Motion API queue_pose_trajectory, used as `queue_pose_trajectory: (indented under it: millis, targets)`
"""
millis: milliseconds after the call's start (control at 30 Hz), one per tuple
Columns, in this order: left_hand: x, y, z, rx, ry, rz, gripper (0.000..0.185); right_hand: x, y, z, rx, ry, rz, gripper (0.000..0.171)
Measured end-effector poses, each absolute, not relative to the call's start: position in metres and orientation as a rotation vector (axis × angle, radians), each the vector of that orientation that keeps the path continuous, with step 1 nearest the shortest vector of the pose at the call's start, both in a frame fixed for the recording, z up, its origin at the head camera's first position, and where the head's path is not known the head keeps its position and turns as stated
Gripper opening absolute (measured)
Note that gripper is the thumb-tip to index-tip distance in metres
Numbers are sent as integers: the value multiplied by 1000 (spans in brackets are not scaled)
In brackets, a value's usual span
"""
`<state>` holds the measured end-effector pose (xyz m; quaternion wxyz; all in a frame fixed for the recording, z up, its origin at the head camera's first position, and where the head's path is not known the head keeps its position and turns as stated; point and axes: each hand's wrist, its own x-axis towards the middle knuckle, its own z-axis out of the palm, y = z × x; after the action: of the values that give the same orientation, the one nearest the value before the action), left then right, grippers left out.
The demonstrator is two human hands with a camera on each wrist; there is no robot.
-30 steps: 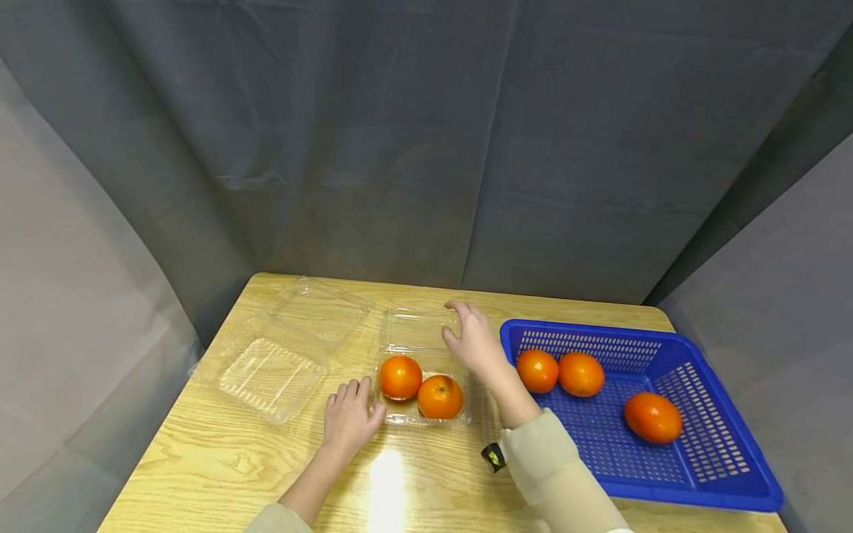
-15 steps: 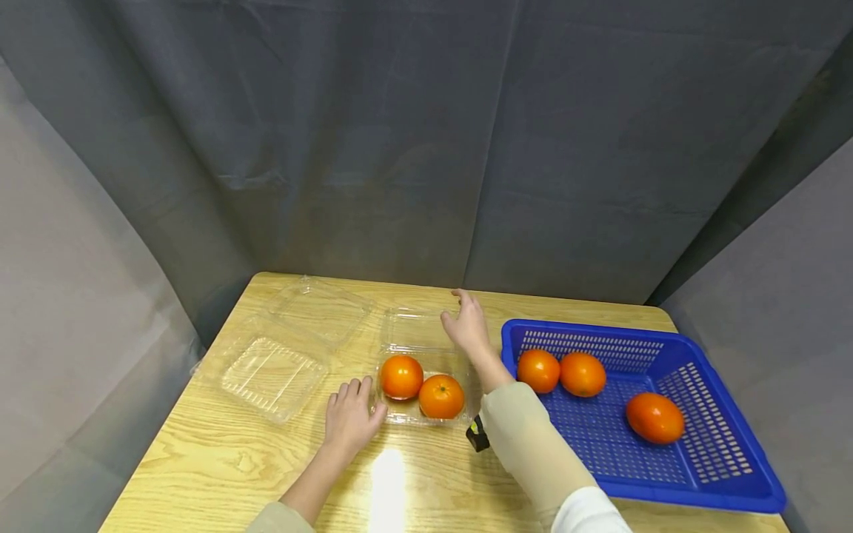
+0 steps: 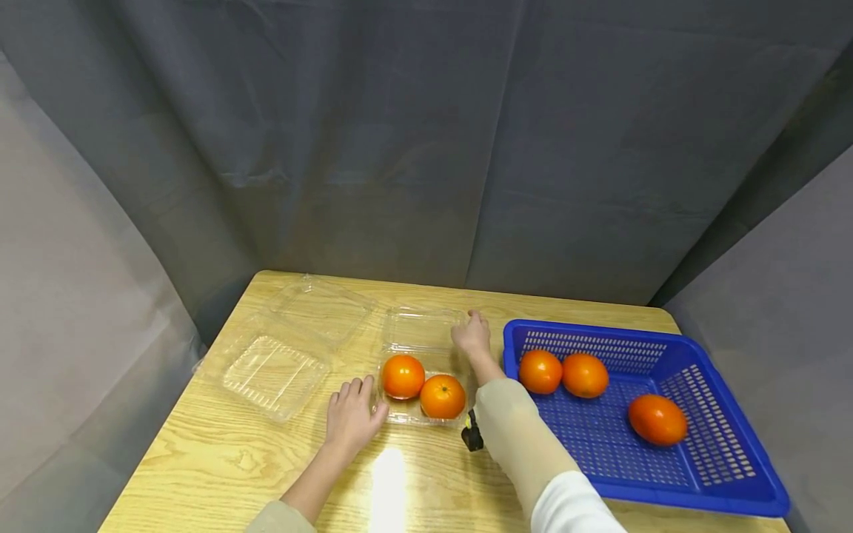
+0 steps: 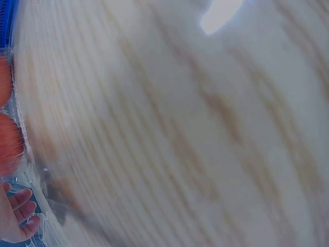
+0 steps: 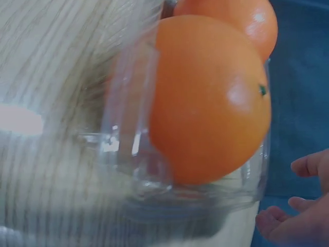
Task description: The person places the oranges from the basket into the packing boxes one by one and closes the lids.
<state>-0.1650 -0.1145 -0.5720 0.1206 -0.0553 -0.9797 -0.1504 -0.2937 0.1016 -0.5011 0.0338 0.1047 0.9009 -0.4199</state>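
Two oranges (image 3: 442,397) sit side by side in the base of a clear plastic clamshell box (image 3: 420,420). Its lid (image 3: 421,329) lies folded back, away from me. My left hand (image 3: 353,413) rests on the table at the base's left side, fingers extended, thumb right at its edge. At the lid's right edge is my right hand (image 3: 472,335), its fingertips partly hidden in the head view. The right wrist view shows that hand's fingers (image 5: 271,220) apart and loosely bent, beyond an orange (image 5: 205,103) in the box.
A second clear clamshell box (image 3: 273,374) lies opened out at the left of the wooden table (image 3: 220,459). At the right stands a blue plastic basket (image 3: 666,496) with three orange fruits, one (image 3: 657,420) apart from the others. Grey curtains (image 3: 400,148) surround the table.
My right hand first reached farther forward past the lid's right edge, then came back down to that edge with its fingers more bent. The left hand and the oranges have stayed in place.
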Motion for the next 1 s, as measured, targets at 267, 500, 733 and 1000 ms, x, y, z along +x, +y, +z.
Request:
queue_pose_trajectory:
  millis: [267, 500, 733, 1000]
  targets:
    - [-165, -114, -571, -158, -2877, -444, 51, -300, 110, -518, 371, 2668, -1303, 57]
    - [-165, -114, -571, -161, -2880, -447, 51, -353, 131, -617, 355, 2687, -1357, 65]
    - [-164, -114, -571, -153, -2894, -461, 52, -390, 143, -684, 332, 2629, -1383, 71]
    - [-164, -115, -572, -158, -2884, -449, 51, -384, 141, -667, 404, 2541, -1507, 68]
